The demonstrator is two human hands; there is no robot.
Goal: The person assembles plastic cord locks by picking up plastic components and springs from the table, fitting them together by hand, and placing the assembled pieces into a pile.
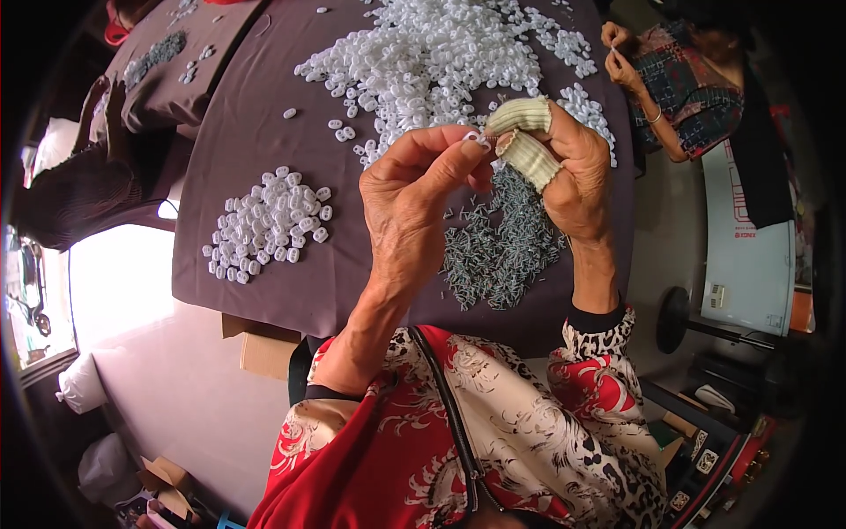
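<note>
Between thumb and forefinger, my left hand [407, 196] pinches a small white oval plastic piece [477, 138] with openings in it. My right hand [575, 169] is closed in a pinch right beside it, with cream knitted covers [529, 159] on its thumb and forefinger. At those covered tips shows a thin small piece, apparently a metal spring [494, 139], touching or nearly touching the white piece. Below the hands lies a heap of tiny grey springs [502, 251]. A large spread of white plastic pieces [432, 62] lies beyond, and a smaller pile [269, 225] to the left.
A brown cloth covers the table [264, 106]. Another person [683, 84] sits at the right side, hands raised together. At the far left, a second table [189, 97] holds more small parts. Cardboard boxes [269, 353] and white bags [81, 383] stand below table height.
</note>
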